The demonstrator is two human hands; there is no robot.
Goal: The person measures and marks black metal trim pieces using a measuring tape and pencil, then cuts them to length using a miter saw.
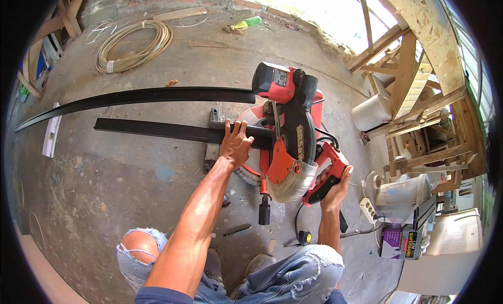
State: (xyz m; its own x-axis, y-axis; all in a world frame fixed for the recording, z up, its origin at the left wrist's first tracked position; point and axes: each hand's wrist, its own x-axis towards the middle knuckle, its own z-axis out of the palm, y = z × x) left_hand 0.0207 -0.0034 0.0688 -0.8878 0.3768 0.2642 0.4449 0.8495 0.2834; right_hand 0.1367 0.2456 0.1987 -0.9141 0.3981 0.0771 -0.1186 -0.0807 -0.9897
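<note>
As my left hand [237, 145] curls over the short black bar [157, 130], holding it across the left edge of the miter saw [290, 141], my right hand [335, 188] is wrapped round the red handle [337, 160]. One end of the bar runs in under the saw head [297, 120], the other juts out above the concrete floor [126, 199] toward its left edge, and a longer black bar [173, 94] stretches just beyond.
</note>
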